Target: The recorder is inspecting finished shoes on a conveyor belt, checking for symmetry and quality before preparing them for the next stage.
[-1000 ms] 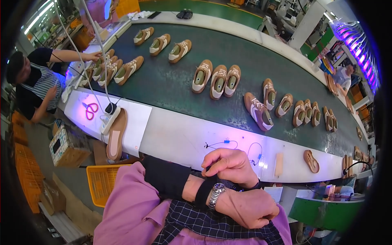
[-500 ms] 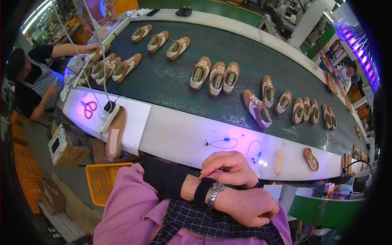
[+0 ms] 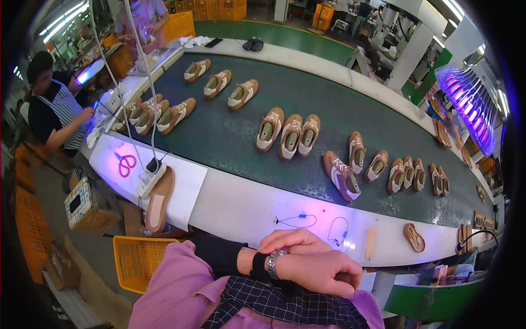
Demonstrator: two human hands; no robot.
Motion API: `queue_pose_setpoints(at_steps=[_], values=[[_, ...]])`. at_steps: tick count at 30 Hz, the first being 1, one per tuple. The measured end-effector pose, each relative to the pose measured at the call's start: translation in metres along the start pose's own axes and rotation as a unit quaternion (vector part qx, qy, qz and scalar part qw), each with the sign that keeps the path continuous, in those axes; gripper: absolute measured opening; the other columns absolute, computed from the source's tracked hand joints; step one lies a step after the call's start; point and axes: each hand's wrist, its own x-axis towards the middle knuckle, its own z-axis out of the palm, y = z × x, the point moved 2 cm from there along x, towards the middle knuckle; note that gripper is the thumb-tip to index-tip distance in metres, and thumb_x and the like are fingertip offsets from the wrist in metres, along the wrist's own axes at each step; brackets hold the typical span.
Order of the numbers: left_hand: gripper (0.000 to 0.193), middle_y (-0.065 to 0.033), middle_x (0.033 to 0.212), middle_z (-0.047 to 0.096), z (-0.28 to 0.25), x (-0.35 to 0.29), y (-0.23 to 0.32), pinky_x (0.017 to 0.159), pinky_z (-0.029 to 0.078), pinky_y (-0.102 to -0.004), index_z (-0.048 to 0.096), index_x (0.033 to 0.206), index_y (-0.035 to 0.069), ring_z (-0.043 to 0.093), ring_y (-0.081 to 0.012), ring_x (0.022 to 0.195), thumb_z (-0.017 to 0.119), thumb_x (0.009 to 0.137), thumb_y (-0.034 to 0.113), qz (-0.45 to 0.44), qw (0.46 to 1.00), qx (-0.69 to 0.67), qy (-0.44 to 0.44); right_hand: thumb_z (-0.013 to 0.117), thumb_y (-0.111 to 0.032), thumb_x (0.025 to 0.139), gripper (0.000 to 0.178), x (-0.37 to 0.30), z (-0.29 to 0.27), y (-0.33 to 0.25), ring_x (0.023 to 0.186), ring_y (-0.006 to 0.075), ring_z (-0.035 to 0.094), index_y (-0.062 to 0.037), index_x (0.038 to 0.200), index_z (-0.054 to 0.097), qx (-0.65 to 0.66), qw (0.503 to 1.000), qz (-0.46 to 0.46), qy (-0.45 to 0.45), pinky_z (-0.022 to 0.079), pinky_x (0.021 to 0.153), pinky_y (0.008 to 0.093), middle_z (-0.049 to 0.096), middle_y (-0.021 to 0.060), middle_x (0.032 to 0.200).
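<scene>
My left hand (image 3: 320, 271) lies across my lap, its fingers loosely curled, with nothing showing in them. Round that wrist are a silver metal watch (image 3: 273, 264) and a black wristband (image 3: 258, 267); a black sleeve (image 3: 219, 254) covers the forearm. Reaching over from behind, my right hand (image 3: 296, 241) has its fingertips at the wristband's upper edge; the left wrist partly hides them. Beyond both hands, two thin cord loops (image 3: 296, 221) with blue clips lie on the white bench edge (image 3: 235, 200).
Several brown-and-white sneakers (image 3: 291, 137) stand on the dark green belt (image 3: 230, 134). Left are a shoe sole (image 3: 160, 202), power strip (image 3: 151, 182), red-handled scissors (image 3: 126, 164) and yellow crate (image 3: 131, 260). Another sole (image 3: 413, 237) lies right. A co-worker (image 3: 52, 109) sits left.
My view has tilted up, so the bench sits lower. My right hand has slipped further behind my left wrist. The co-worker at left has drawn back an outstretched arm.
</scene>
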Motion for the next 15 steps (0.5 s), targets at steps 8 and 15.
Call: queue_pose_setpoints(at_steps=[8, 15], values=[[0.022, -0.0042, 0.086, 0.063, -0.108, -0.046, 0.003, 0.068, 0.047, -0.0241, 0.061, 0.099, 0.000, 0.057, -0.0100, 0.079, 0.062, 0.083, 0.015, -0.139, 0.981, 0.032, 0.129, 0.057, -0.014, 0.085, 0.046, 0.011, -0.035, 0.033, 0.109, 0.0241, 0.053, 0.0005, 0.126, 0.044, -0.381, 0.920, 0.086, 0.037, 0.041, 0.093, 0.0363, 0.050, 0.0166, 0.124], [0.035, -0.0207, 0.086, 0.063, -0.214, -0.205, -0.035, 0.081, 0.048, -0.0416, 0.062, 0.099, 0.001, 0.060, -0.0376, 0.086, 0.061, 0.076, 0.027, -0.317, 0.617, 0.591, 0.412, 0.059, -0.018, 0.086, 0.037, -0.046, -0.137, 0.008, 0.096, 0.0178, 0.059, 0.0009, 0.117, 0.054, -0.165, 0.930, 0.150, 0.291, 0.048, 0.083, 0.0303, 0.061, 0.0093, 0.110]])
